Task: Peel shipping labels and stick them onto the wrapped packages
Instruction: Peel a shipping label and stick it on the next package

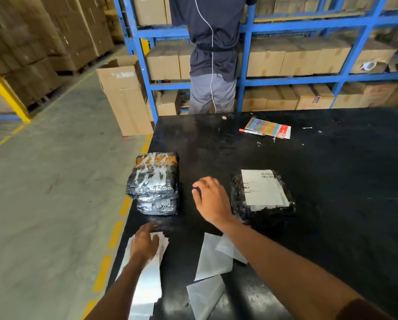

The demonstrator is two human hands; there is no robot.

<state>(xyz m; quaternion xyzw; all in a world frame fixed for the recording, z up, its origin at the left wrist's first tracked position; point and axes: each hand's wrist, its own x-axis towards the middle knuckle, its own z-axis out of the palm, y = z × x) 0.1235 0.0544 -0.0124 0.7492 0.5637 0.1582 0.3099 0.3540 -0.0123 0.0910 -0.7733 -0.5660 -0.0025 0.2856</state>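
Observation:
A stack of black wrapped packages (153,183) stands near the left edge of the black table (332,172). To the right lies another wrapped package (262,209) with a white shipping label (265,189) stuck on top. My right hand (210,199) hovers between the two, fingers spread, holding nothing. At the near left edge, my left hand (144,244) rests flat on a pile of label sheets (144,282). Loose white backing papers (213,259) lie in front of me.
A red marker (252,132) and a pack of coloured tabs (268,128) lie at the table's far side. A person (213,54) stands behind the table facing blue shelving (292,26) full of cartons. An open carton (124,98) stands on the floor at left.

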